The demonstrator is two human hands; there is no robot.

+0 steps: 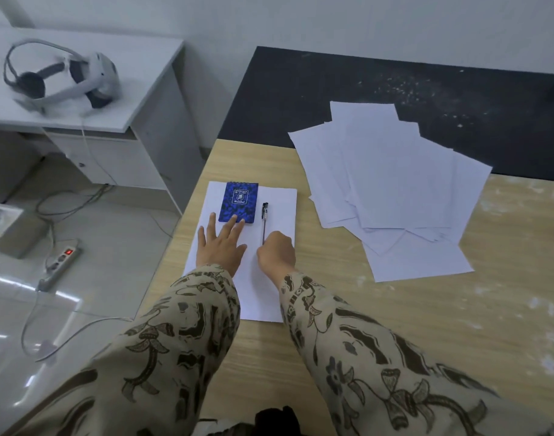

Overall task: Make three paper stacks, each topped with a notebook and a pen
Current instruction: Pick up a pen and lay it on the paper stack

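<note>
A neat white paper stack (280, 212) lies at the left end of the wooden table (348, 287), its long side running away from the person. A blue notebook (238, 201) sits flat on the far left part of this stack, and a dark pen (264, 217) lies just right of it, parallel to its edge and also on the paper. The left hand (220, 245) rests palm down on the stack with its fingers spread and straight, and two fingertips touch the notebook's near edge. The right hand (277, 251) is curled, its fingers pinching the near end of the pen, which lies flat on the sheet. Both arms wear patterned beige sleeves (363, 357). To the right, well apart from the stack, a loose fan of white sheets (395, 184) overlaps untidily, lying partly on the wood and partly on a dark speckled surface (332, 80) behind it. Off to the left stands a white desk (143, 67) carrying a white headset (61, 73), and a power strip (63, 258) with a red light lies on the floor among cables
</note>
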